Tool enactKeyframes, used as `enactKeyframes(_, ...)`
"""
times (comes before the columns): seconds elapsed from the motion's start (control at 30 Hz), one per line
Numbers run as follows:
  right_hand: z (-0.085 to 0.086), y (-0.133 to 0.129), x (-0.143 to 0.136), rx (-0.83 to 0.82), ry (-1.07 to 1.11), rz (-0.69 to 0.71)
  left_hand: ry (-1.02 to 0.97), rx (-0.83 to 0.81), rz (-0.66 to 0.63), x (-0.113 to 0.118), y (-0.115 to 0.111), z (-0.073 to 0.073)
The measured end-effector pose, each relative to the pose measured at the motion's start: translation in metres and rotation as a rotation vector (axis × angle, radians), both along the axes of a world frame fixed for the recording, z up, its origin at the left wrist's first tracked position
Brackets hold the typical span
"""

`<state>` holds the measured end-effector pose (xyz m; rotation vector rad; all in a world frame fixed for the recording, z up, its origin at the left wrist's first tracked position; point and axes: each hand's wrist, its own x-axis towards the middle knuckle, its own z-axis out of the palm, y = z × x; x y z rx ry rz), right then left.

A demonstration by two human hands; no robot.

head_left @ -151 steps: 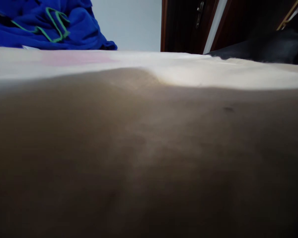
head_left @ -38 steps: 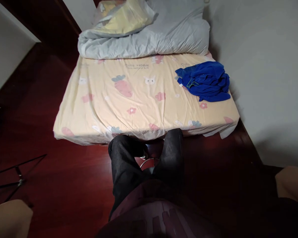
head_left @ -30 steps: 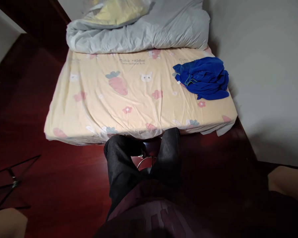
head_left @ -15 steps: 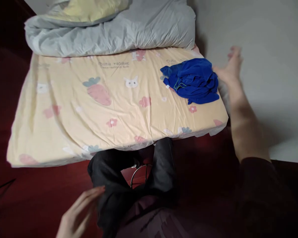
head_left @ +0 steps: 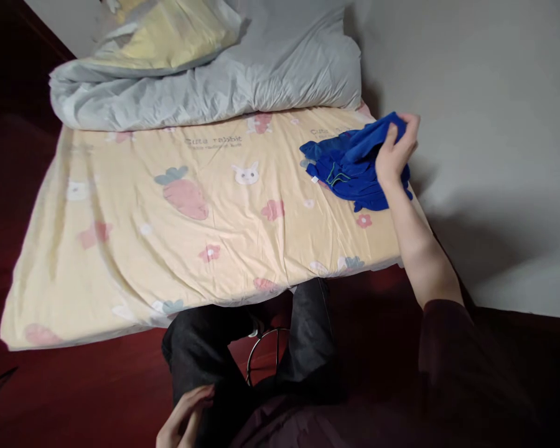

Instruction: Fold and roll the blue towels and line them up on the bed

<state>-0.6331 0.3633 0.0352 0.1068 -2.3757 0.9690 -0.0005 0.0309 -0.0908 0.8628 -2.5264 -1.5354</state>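
Observation:
A crumpled blue cloth [head_left: 350, 171] with thin green lines and a small white tag lies on the right side of the bed [head_left: 242, 205]. My right hand [head_left: 398, 149] grips its upper right part, thumb against fingers, and lifts a fold of it above the rest. My left hand [head_left: 186, 418] is low in the view beside my thigh, its fingers loosely bent and apart, holding nothing.
A rolled grey quilt [head_left: 205, 90] with a yellow part [head_left: 172, 37] lies across the far side of the bed. A pale wall [head_left: 494, 155] stands close on the right. My legs are at the bed's near edge, over a dark red floor [head_left: 98, 398].
My right hand has come in from the wall side and taken hold of the blue cloth, raising a fold. My left hand has moved right and down. The bed sits slightly lower in view.

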Motion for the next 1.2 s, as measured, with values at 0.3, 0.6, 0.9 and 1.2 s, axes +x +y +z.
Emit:
enactKeyframes(0.3,-0.020,-0.124,0.325,-0.291,-0.094,1.070,0.339,0.167,-0.034,-0.119,0.025,0.037)
enactKeyframes(0.6,-0.057,-0.156,0.502,-0.442,-0.253,1.005,0.475,-0.167,0.055,-0.073,0.037,0.057)
enactKeyframes(0.9,-0.059,-0.160,0.519,-0.252,-0.087,0.776,0.361,-0.341,-0.192,0.003,-0.008,0.076)
enactKeyframes(1.2,-0.056,-0.204,0.556,-0.171,-0.129,1.063,0.498,-0.325,-0.123,0.023,-0.002,0.083)
